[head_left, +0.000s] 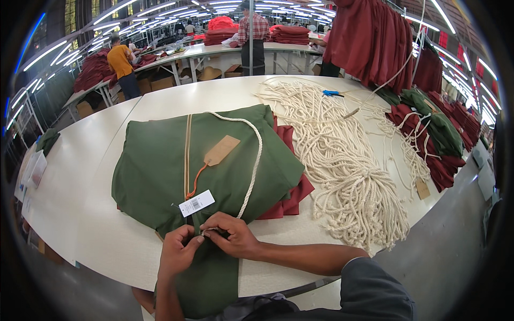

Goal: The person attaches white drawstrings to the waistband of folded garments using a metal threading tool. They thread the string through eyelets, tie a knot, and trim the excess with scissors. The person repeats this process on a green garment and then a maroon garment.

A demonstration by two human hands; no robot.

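A folded green garment (150,166) with a zipper lies on red fabric (289,198) and hangs over the table's near edge. It carries a brown tag (221,150) on orange string and a white barcode label (196,204). A white braided cord (254,160) runs across it down to my hands. My left hand (179,249) is closed on the green fabric at its near opening. My right hand (233,238) pinches the cord beside it, fingertips close to my left thumb. The cord's end is partly hidden by my fingers.
A big pile of white cords (348,182), a blue-handled tool (332,93) and stacked green and red garments (433,123) are at the table's (96,219) right. Hanging red garments (375,43) are behind them. Co-workers (122,67) stand at far tables. A plastic bin (35,168) sits far left.
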